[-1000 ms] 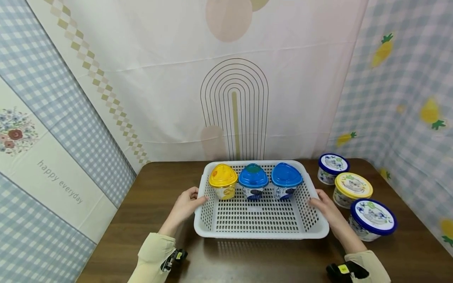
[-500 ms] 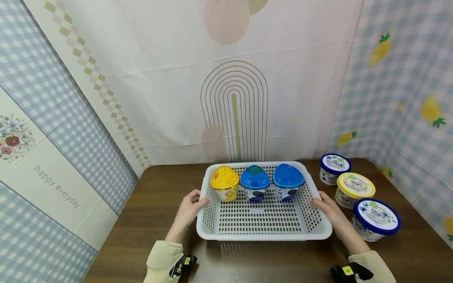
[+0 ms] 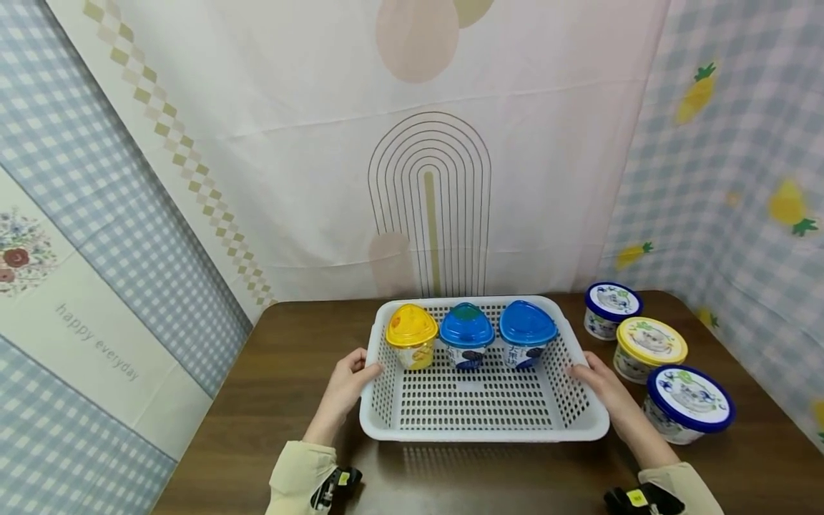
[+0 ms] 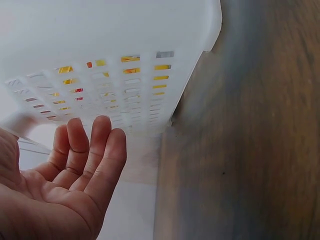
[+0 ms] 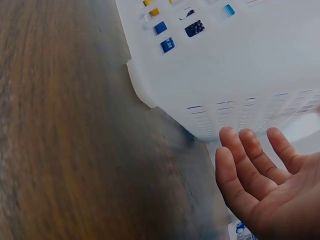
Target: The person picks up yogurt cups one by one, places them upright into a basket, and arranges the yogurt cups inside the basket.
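Both the left hand (image 3: 346, 385) and the right hand (image 3: 606, 387) grip the white basket (image 3: 483, 435), well apart at its opposite short sides, thumbs over the rim and fingers outside. Between them, along the basket's far side, a yellow-lidded cup (image 3: 412, 335), a green-topped blue cup (image 3: 467, 335) and a plain blue-lidded cup (image 3: 528, 332) stand upright in a row. Beyond the right hand, three round tubs (image 3: 651, 348) line the dark wooden table (image 3: 283, 372); patterned cloth (image 3: 302, 164) hangs behind.
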Tool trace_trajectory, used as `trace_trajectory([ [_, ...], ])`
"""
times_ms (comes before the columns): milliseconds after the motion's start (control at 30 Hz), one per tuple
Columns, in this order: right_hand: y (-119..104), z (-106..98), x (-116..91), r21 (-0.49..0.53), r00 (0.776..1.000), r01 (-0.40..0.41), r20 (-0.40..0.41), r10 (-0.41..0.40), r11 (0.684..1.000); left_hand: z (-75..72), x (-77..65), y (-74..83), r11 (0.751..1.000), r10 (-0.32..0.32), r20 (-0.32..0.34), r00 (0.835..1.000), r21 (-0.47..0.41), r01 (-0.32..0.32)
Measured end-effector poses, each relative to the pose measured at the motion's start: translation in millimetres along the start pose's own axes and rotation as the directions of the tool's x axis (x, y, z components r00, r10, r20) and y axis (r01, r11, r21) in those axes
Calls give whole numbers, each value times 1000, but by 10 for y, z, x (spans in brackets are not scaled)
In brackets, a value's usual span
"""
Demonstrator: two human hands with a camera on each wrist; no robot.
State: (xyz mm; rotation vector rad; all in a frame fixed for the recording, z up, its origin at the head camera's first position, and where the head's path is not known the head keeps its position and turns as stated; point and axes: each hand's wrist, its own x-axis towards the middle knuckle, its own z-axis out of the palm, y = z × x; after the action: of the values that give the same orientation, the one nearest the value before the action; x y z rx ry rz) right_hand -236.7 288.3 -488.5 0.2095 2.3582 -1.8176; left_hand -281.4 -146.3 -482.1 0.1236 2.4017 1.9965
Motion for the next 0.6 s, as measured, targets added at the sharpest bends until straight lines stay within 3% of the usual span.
trace_trajectory([
  [433, -25, -44, -6, 55, 1000, 8, 15, -9, 998, 39, 44, 50, 1000, 13, -9, 1000, -23, -13],
  [600, -11, -63, -11, 53, 1000, -1, 24, 0, 999, 42, -63, 243, 999, 24, 4, 1000, -29, -24],
])
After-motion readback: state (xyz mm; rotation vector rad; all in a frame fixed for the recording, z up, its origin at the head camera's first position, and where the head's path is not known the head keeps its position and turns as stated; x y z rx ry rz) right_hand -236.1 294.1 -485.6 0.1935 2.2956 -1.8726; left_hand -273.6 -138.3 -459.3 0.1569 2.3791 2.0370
